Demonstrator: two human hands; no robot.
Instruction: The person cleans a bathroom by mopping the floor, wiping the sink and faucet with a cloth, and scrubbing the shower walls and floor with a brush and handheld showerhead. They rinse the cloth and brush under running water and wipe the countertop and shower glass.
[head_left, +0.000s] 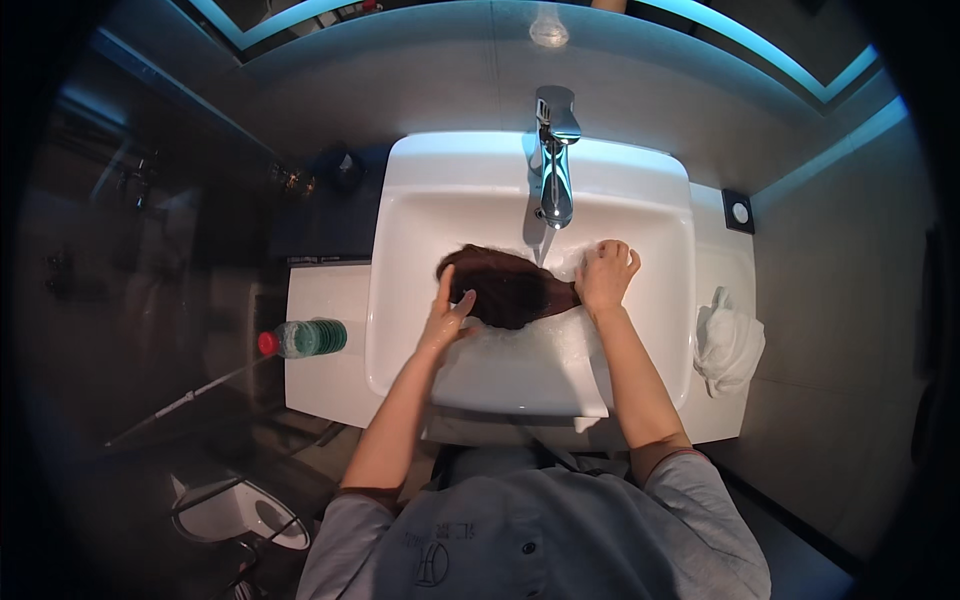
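A wet, dark brown cloth-like bundle (499, 289) lies in the white washbasin (409, 352), in shallow water. Whether it is fabric or hair I cannot tell. My left hand (448, 319) rests against its left end with thumb and fingers spread apart. The bundle narrows towards the right, where my right hand (606, 277) has its curled fingers closed around that tapered end. Above the basin stands a chrome faucet (556, 161), and a thin stream falls from its spout. The water around the bundle looks foamy in places.
On the left counter a green-tinted plastic bottle with a red cap (307, 338) lies on its side. A crumpled white cloth (729, 349) sits on the right counter, below a small black square holder (739, 211). Behind me, at lower left, is a white toilet (240, 514).
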